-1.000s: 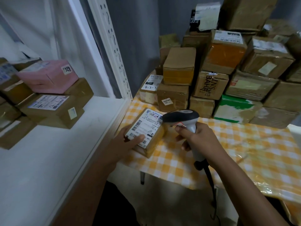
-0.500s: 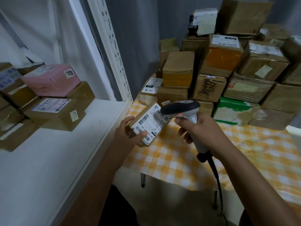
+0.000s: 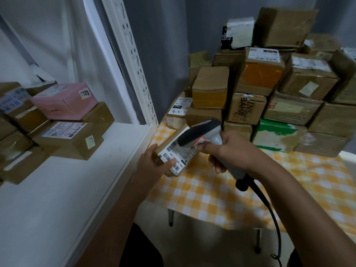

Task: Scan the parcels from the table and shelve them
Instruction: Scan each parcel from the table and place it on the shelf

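Scanning step, head view. The left hand grips a small brown parcel by its near-left corner, thumb lying across the white shipping label, and holds it raised just above the front-left corner of the checked tablecloth, close beside the white shelf. The right hand is clamped around the grip of a corded barcode scanner, whose dark head hangs directly over the label, nearly touching it.

The parcel's long axis runs from near-left to far-right, its labelled face tilted up toward the camera and the scanner; the barcodes run along the label's near and left edges (the thumb covers part of one).

The step in hand appears to be the scan itself. The next move probably calls for the scanner to draw clear, then for the left hand to carry the parcel leftward onto the open shelf surface, near the pink box and the brown cartons stacked there. Many parcels remain piled at the table's rear.
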Demonstrator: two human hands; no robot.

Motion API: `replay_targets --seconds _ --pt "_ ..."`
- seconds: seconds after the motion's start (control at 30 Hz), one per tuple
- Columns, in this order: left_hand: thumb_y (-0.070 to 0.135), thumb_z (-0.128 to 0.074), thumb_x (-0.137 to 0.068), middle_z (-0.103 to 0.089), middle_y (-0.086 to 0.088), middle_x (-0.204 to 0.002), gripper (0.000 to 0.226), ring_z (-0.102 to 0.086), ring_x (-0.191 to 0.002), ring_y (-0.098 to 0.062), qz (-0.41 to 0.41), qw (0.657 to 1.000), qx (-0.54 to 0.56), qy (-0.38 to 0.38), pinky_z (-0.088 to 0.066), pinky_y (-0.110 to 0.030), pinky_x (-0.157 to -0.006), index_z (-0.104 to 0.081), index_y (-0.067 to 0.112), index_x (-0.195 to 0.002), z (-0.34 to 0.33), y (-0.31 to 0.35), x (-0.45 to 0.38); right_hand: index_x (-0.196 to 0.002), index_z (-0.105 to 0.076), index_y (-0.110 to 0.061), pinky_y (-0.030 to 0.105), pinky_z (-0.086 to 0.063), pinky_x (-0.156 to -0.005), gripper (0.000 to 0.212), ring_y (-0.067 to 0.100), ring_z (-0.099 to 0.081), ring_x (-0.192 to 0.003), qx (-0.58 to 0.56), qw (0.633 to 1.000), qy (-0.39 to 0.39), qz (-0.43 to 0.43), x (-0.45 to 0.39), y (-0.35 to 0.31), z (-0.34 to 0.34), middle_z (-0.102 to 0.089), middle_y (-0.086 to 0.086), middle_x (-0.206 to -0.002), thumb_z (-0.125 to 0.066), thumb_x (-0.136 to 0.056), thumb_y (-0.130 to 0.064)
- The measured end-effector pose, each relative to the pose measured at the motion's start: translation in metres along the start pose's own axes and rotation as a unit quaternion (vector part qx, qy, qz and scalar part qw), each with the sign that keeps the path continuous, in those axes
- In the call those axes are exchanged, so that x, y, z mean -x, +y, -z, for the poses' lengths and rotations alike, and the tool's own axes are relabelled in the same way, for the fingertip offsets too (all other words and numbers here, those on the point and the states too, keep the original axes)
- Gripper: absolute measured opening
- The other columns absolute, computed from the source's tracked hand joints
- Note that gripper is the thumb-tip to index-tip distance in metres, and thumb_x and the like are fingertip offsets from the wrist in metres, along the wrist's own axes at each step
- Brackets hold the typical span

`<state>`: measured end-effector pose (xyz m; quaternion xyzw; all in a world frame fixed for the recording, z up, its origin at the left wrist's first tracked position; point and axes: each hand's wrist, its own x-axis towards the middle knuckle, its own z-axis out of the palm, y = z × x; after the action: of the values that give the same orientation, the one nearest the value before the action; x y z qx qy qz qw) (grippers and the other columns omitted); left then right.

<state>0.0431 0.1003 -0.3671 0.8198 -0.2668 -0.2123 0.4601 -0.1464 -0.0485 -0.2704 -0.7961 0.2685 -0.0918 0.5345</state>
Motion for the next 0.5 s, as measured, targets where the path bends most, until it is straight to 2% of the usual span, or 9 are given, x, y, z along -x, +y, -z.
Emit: replay_targets --seconds 0.17,0.23,0.3,0.33,0.4,0.5 --pt "0.074 -0.075 -0.050 -0.056 -0.002 -0.136 0.114 -0.062 -0.119 -0.022 0.002 1.000 -0.007 -0.007 -0.056 -0.048 -0.099 -0.036 0.034 -0.150 0.001 -0.001 -0.003 -0.090 -0.068 -0.007 0.028 -0.051 -0.055 0.025 0.017 -0.061 -0.049 0.012 1.000 -0.004 0.000 0.000 -0.001 0.003 -0.066 0.003 -0.057 -0.064 -0.095 -0.031" --pt "0.068 -0.078 -0.057 -0.059 -0.001 -0.132 0.103 -0.064 -0.116 -0.020 0.003 1.000 -0.003 -0.014 -0.057 -0.044 -0.096 -0.040 0.033 -0.146 0.000 0.003 0.000 -0.086 -0.068 -0.009 0.026 -0.051 -0.054 0.025 0.015 -0.061 -0.048 0.022 1.000 -0.004 0.002 0.001 -0.001 0.005 -0.066 0.003 -0.056 -0.063 -0.096 -0.031" --pt "0.054 -0.083 -0.070 -0.062 0.001 -0.126 0.081 -0.067 -0.111 -0.019 0.003 1.000 -0.003 -0.022 -0.058 -0.037 -0.092 -0.044 0.033 -0.139 0.000 0.006 0.001 -0.082 -0.067 -0.009 0.022 -0.050 -0.051 0.027 0.014 -0.060 -0.047 0.034 0.999 0.000 0.003 0.002 -0.002 0.006 -0.066 0.002 -0.056 -0.062 -0.097 -0.031" --pt "0.055 -0.083 -0.071 -0.061 0.001 -0.127 0.083 -0.066 -0.112 -0.019 0.004 1.000 -0.005 -0.022 -0.058 -0.037 -0.092 -0.044 0.032 -0.140 0.000 0.005 0.001 -0.084 -0.067 -0.009 0.021 -0.050 -0.050 0.027 0.014 -0.061 -0.047 0.037 0.999 0.002 0.003 0.002 -0.002 0.007 -0.067 0.002 -0.056 -0.062 -0.097 -0.032" --pt "0.069 -0.078 -0.058 -0.059 0.000 -0.133 0.102 -0.065 -0.114 -0.020 0.006 1.000 -0.007 -0.017 -0.057 -0.043 -0.096 -0.041 0.033 -0.145 0.000 0.000 -0.004 -0.090 -0.069 -0.006 0.022 -0.050 -0.050 0.028 0.014 -0.061 -0.047 0.035 0.999 0.001 0.004 0.003 -0.003 0.008 -0.067 0.003 -0.058 -0.062 -0.097 -0.032" --pt "0.074 -0.075 -0.051 -0.058 -0.001 -0.134 0.108 -0.065 -0.115 -0.020 0.000 1.000 -0.011 -0.016 -0.057 -0.046 -0.096 -0.041 0.034 -0.145 -0.001 -0.005 -0.008 -0.097 -0.069 -0.006 0.022 -0.050 -0.050 0.028 0.014 -0.061 -0.047 0.037 0.999 0.005 0.005 0.002 -0.004 0.009 -0.067 0.004 -0.059 -0.062 -0.097 -0.034"
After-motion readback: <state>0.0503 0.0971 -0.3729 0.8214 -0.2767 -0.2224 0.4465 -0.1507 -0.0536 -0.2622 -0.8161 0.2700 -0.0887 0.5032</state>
